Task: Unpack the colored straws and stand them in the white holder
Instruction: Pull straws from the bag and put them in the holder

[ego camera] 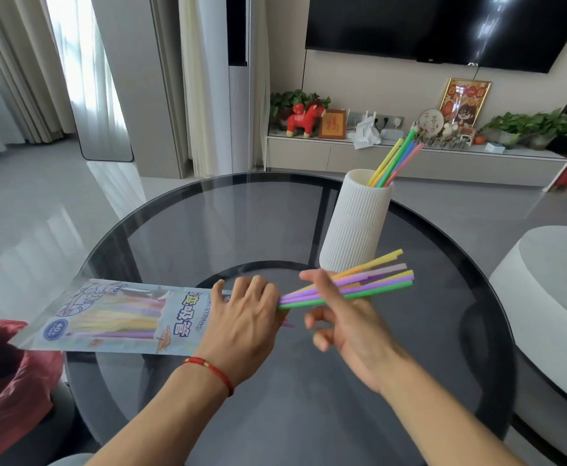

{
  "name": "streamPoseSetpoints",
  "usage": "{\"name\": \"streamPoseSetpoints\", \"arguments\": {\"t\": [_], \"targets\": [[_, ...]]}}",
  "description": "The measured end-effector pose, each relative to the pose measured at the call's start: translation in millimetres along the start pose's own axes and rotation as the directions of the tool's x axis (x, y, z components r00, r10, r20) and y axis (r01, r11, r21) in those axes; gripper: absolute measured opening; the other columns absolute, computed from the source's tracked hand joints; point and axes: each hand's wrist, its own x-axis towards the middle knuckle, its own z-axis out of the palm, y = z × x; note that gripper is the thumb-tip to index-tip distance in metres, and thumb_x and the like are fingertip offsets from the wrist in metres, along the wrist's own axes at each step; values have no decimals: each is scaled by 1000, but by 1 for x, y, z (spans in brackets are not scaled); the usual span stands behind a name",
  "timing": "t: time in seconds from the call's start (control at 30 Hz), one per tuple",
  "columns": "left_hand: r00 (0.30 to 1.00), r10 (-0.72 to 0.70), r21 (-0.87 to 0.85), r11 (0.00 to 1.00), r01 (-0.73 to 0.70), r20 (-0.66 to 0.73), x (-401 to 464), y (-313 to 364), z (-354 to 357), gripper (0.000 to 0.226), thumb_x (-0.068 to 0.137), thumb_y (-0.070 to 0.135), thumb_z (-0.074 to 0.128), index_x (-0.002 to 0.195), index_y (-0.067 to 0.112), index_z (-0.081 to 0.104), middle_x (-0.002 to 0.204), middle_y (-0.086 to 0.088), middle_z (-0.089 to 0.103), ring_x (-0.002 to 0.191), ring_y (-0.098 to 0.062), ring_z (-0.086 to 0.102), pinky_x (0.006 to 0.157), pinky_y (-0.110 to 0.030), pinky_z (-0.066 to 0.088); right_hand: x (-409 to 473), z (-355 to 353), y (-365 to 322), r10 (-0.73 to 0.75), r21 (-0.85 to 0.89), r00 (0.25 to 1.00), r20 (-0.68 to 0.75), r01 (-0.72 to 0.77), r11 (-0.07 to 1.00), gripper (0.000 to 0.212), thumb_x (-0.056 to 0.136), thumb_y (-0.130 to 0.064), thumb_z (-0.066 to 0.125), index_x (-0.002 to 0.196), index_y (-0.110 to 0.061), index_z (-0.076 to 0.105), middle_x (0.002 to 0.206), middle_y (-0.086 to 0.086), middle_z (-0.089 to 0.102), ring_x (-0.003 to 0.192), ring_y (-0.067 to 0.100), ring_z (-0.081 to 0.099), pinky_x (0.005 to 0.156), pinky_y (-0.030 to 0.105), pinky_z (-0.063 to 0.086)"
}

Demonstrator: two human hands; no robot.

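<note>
A printed plastic straw pack (114, 317) lies flat across the left of the round glass table (241, 210). My left hand (245, 317) grips the pack's open right end. Several colored straws (379, 277) stick out of that end toward the right: yellow, pink, purple and green. My right hand (339, 317) pinches this bundle just past the pack's mouth, thumb on top. The ribbed white holder (356, 223) stands upright behind my right hand. Several straws (398, 156) lean to the right inside the holder.
A dark red bag (3, 381) sits off the table at the lower left. A white sofa edge (554, 284) borders the table on the right. Behind the table runs a low TV cabinet (409, 159) with plants and ornaments.
</note>
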Motion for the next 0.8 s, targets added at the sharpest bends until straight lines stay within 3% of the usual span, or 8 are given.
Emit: {"name": "streamPoseSetpoints", "arguments": {"t": [0.1, 0.2, 0.3, 0.47, 0.6, 0.67, 0.73, 0.8], "targets": [[999, 40, -34, 999, -40, -12, -2, 0, 2, 33, 98, 46, 29, 102, 23, 52, 104, 2, 54, 100, -26, 51, 99, -56, 39, 5, 11, 8, -30, -26, 989, -144, 27, 999, 29, 98, -23, 74, 101, 6, 75, 83, 13, 76, 58, 20, 67, 49, 26, 53], [999, 7, -62, 998, -4, 36, 0, -9, 7, 25, 97, 45, 43, 107, 26, 54, 109, 6, 54, 107, -22, 49, 100, -50, 38, 11, -5, -5, -133, -112, 966, -223, 110, 988, 23, 99, -9, 68, 80, -2, 79, 69, 13, 74, 51, 21, 65, 45, 25, 53], [998, -7, -102, 995, 13, 56, 0, -14, 12, 23, 97, 43, 44, 110, 30, 58, 111, 10, 56, 111, -20, 49, 99, -47, 38, 10, -35, -28, -291, -187, 908, -301, 244, 952, 29, 92, -16, 67, 66, -11, 76, 61, 12, 71, 44, 21, 58, 39, 25, 45], [997, -11, -132, 991, 20, 71, 1, -9, 13, 19, 97, 41, 46, 102, 33, 62, 110, 13, 58, 112, -17, 47, 98, -44, 37, -2, -66, -52, -422, -349, 833, -357, 300, 888, 29, 88, -40, 65, 66, -23, 74, 63, 1, 72, 41, 11, 56, 39, 22, 45], [999, -2, -165, 986, 11, 54, -2, -8, 13, 18, 97, 40, 45, 101, 34, 62, 111, 15, 58, 113, -16, 46, 96, -44, 37, -8, -62, -78, -632, -638, 735, -246, 368, 676, 30, 92, -42, 62, 70, -25, 73, 64, -9, 71, 52, 8, 67, 42, 21, 51], [999, 4, -174, 985, 4, 48, -2, -7, 12, 17, 97, 40, 45, 100, 34, 60, 110, 15, 57, 113, -16, 46, 96, -44, 37, -2, -55, -91, -695, -781, 710, -111, 370, 503, 35, 92, -39, 58, 69, -16, 72, 66, -2, 72, 60, 16, 70, 49, 32, 57], [999, 7, -180, 984, 2, 48, -2, -7, 12, 17, 98, 40, 44, 101, 35, 60, 111, 15, 57, 114, -15, 46, 97, -44, 37, 8, -42, -91, -677, -870, 736, 8, 339, 358, 44, 90, -35, 56, 66, 0, 66, 59, 13, 67, 59, 30, 64, 57, 41, 52], [999, 9, -197, 980, -1, 40, -2, -7, 13, 17, 97, 40, 45, 102, 34, 61, 112, 15, 57, 115, -16, 46, 98, -44, 36, 18, -30, -75, -621, -891, 783, 44, 312, 330, 49, 92, -31, 59, 60, 5, 56, 55, 22, 58, 55, 35, 56, 55, 40, 46]]}}
